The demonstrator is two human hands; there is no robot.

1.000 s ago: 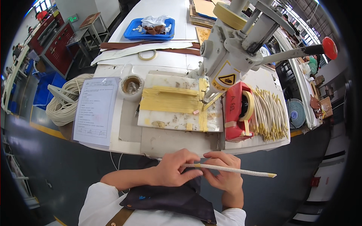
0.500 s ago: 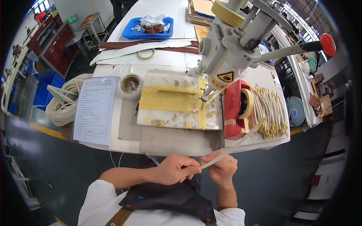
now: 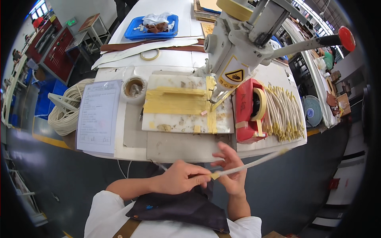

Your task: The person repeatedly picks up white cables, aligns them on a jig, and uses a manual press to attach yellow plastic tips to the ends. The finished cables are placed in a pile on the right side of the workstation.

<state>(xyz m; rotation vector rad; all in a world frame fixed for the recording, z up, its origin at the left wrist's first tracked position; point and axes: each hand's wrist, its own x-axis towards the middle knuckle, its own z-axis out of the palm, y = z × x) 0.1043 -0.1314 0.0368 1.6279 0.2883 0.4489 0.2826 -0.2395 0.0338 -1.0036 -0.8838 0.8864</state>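
Note:
My left hand [image 3: 181, 178] pinches the near end of a short white cord [image 3: 254, 162], where a piece of yellow tape [image 3: 215, 175] sits. From there the cord runs up to the right, its far end also yellow. My right hand [image 3: 231, 170] is open beneath and beside the cord, fingers spread and raised, with its thumb close to the taped end. Past that hand, on the table, stands a red tape dispenser [image 3: 245, 111] carrying a roll of yellow tape [image 3: 260, 104]. A stack of similar cords [image 3: 282, 111] with yellow ends lies to its right.
A lever press [image 3: 234, 55] with a red-knobbed handle rises over a white board [image 3: 174, 125] partly covered in yellow tape. Left of it are a clear tape roll [image 3: 134, 90], a printed sheet [image 3: 97, 119] and a coil of white cord [image 3: 65, 115]. A blue tray [image 3: 133, 32] stands farther back.
My right hand has uncurled, its fingers lifting and spreading apart. The cord has swung lower, its far end moving right and down. My left hand keeps its pinch.

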